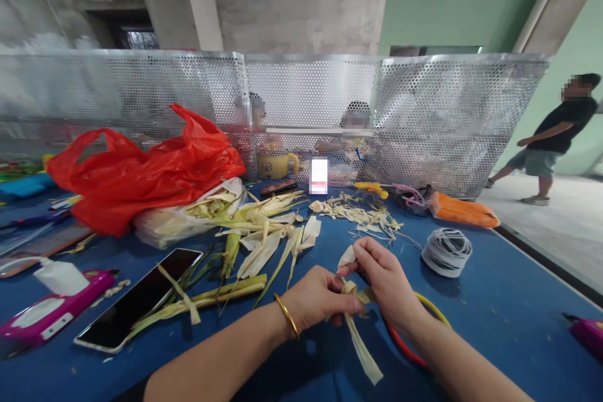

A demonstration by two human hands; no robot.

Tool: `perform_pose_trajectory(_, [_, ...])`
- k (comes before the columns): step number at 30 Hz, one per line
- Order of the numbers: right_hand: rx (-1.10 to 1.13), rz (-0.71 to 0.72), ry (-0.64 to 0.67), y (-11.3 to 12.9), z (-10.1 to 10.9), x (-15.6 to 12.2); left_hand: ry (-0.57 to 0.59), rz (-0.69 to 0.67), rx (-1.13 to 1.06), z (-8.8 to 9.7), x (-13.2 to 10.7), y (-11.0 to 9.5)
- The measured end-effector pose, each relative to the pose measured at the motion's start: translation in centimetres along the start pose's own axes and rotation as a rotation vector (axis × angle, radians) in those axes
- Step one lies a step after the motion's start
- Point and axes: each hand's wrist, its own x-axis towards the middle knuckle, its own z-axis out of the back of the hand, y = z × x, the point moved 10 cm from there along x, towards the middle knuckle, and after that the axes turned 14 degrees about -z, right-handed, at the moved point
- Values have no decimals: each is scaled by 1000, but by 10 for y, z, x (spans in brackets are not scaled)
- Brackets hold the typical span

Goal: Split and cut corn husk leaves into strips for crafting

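Note:
Near the front of the blue table, my left hand (325,298) is closed on a folded strip of corn husk (362,352), its thumb on top and one pale end hanging down. Just beside it my right hand (379,267) pinches another pale piece of the husk between thumb and fingertips. A knot-like fold shows between the two hands. Under my right wrist lies a ring (409,348), part red and part yellow. Loose corn husks (264,245) are spread to the left of my hands, and small husk scraps (360,213) lie beyond them.
A ball of grey yarn (446,252) sits at the right, near an orange pouch (464,210). At the left are a phone (141,301), a magenta power strip (61,308) and a red plastic bag (155,169). A perforated metal screen (311,88) borders the back. A person (556,132) stands at far right.

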Motion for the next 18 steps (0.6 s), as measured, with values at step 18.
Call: perform_pose_trajectory(18, [-1113,532,-45,32,-11,-6,-136,67,-69,31,4,-6])
